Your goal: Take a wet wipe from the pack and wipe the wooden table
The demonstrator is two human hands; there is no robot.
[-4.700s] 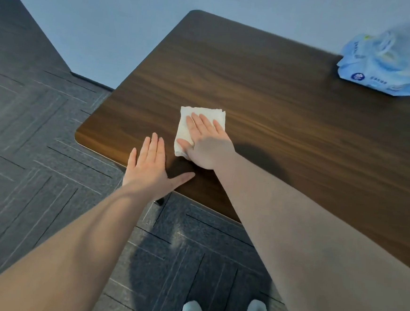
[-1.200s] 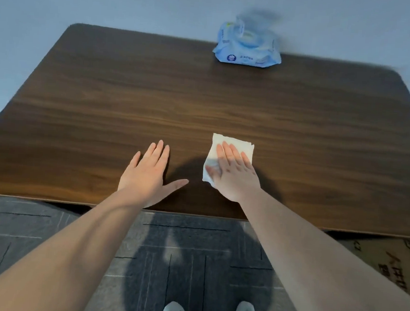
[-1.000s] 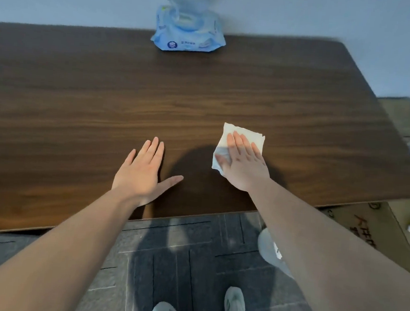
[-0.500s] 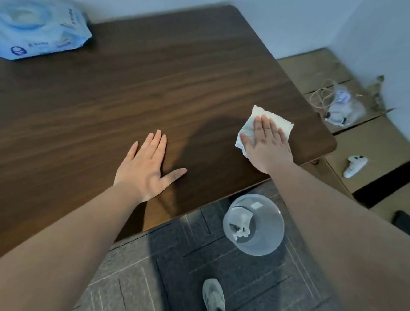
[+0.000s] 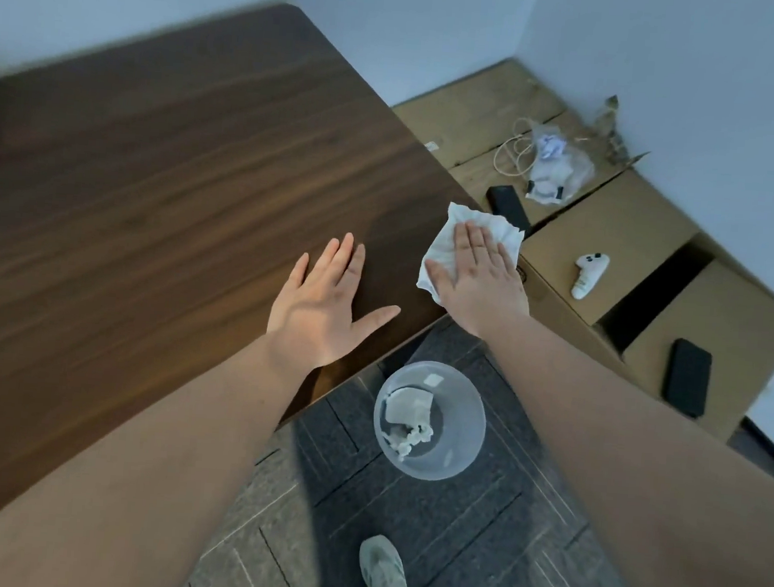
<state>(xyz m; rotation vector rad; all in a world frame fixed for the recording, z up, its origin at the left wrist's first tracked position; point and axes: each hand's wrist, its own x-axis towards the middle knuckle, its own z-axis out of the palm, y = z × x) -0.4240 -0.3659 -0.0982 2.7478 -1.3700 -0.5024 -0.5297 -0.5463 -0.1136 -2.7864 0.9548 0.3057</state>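
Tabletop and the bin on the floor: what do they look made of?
Tabletop: dark wood or wood-look laminate, satin finish; streaky grain and soft glare show, solid or veneer unclear. Bin: translucent, frosted plastic by its look; the floor and crumpled wipes inside show through its wall.

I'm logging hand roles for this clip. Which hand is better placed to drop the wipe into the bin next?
Right. The right hand already presses the wet wipe at the table corner, above the clear bin; the left hand lies flat, empty.

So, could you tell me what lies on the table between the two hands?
Nothing: in the head view only bare wooden table shows between the flat left hand and the right hand pressing the wet wipe.
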